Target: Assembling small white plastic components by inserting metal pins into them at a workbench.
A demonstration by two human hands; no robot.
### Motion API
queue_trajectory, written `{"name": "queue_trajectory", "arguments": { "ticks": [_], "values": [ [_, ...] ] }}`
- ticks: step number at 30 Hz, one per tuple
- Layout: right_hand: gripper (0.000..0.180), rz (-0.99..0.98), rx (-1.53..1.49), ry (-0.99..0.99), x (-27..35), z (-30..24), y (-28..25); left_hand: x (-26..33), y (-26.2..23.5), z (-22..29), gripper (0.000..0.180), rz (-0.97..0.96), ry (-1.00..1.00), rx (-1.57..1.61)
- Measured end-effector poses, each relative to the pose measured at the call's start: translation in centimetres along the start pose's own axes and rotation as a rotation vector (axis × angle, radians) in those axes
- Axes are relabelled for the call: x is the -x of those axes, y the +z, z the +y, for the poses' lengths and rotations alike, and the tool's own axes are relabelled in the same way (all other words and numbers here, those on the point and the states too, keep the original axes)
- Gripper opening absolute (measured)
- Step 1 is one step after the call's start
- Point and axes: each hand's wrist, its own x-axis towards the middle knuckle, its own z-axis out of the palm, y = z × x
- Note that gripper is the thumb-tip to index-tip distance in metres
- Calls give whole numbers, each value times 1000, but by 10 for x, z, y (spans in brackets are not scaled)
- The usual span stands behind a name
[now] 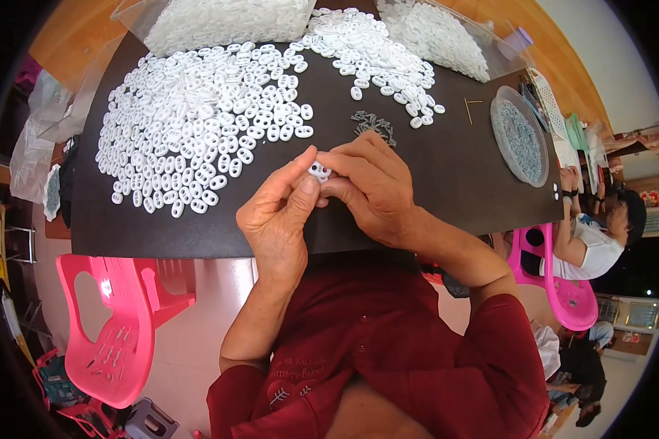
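Hands [373,183] | pinching white two-holed piece [319,171] | likely screws [373,123] just beyond

A small white piece [319,170] with rounded edges shows two dark round holes, set side by side and facing up toward the camera. It is pinched between the fingertips of the left hand [277,208] and right hand [373,183], which cover part of its rim.
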Motion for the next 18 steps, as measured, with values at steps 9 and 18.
{"name": "queue_trajectory", "arguments": {
  "ticks": [9, 18],
  "values": [
    [33, 17, -62, 54, 0, -10, -1, -1, -3, -4, 23, -23, 154, -45],
    [32, 62, -121, 90, 3, -15, 5, 3, 3, -4, 21, 63, 173, 15]
  ]
}}
